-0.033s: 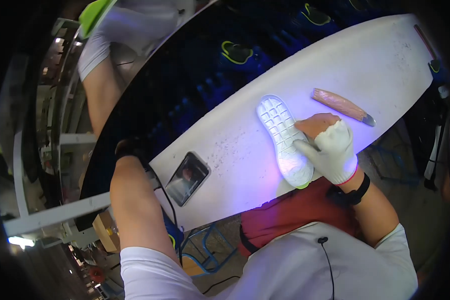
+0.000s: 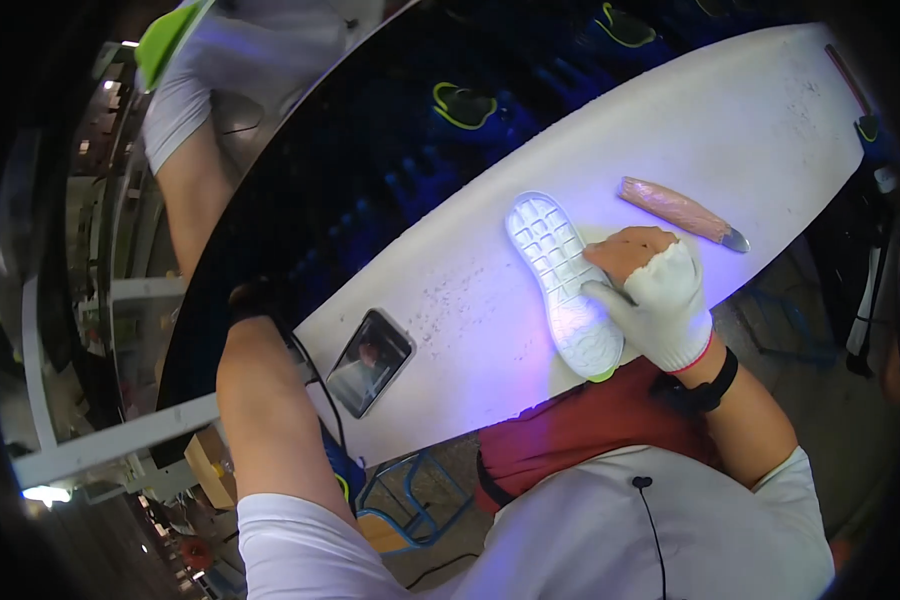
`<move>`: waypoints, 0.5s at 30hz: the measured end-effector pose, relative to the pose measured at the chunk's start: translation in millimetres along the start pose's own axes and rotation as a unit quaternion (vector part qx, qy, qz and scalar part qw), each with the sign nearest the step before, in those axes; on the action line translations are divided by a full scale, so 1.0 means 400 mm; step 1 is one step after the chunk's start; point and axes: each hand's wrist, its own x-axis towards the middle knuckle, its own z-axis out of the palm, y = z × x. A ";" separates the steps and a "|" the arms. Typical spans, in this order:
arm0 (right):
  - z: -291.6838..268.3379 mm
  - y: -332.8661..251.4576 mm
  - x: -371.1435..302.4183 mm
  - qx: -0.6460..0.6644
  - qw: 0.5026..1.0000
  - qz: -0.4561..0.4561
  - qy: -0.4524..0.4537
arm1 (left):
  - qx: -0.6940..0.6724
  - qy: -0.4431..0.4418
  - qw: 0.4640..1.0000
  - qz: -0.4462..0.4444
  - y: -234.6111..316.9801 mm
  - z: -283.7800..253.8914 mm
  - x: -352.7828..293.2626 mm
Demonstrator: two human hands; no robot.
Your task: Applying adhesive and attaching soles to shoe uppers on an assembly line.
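Note:
A white shoe sole (image 2: 560, 270) lies on the pale worktop, its gridded side up and a yellow-green patch at its near end. My right hand (image 2: 660, 285) wears a white glove that leaves the fingers bare. Its fingers are curled at the sole's right edge, with the thumb against the sole. Just beyond that hand lies a knife (image 2: 678, 210) with a wrapped tan handle and a short metal tip. My left forearm (image 2: 270, 400) reaches forward at the left end of the worktop. The left hand itself is lost in the dark, so its fingers cannot be made out.
A phone (image 2: 370, 362) lies face up on the worktop (image 2: 470, 330) near my left arm. Behind runs a dark band with several dark shoes with yellow-green collars (image 2: 464, 105). Another person's arm (image 2: 192, 185) is at the upper left. A blue-framed stool (image 2: 415, 500) stands below.
The whole view has shifted slightly, so most things sit a little further left. My right hand keeps its place on the sole.

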 end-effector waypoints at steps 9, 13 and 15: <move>-0.022 0.027 0.006 -0.012 0.998 -0.031 -0.057 | 0.006 -0.107 0.994 0.033 0.037 -0.156 0.049; -0.001 0.014 -0.002 0.065 0.997 -0.036 0.003 | 0.049 -0.165 0.985 0.006 -0.020 -0.292 0.110; -0.004 0.018 -0.006 0.080 0.996 -0.029 0.010 | -0.437 -0.232 0.772 -0.398 0.017 -0.406 0.198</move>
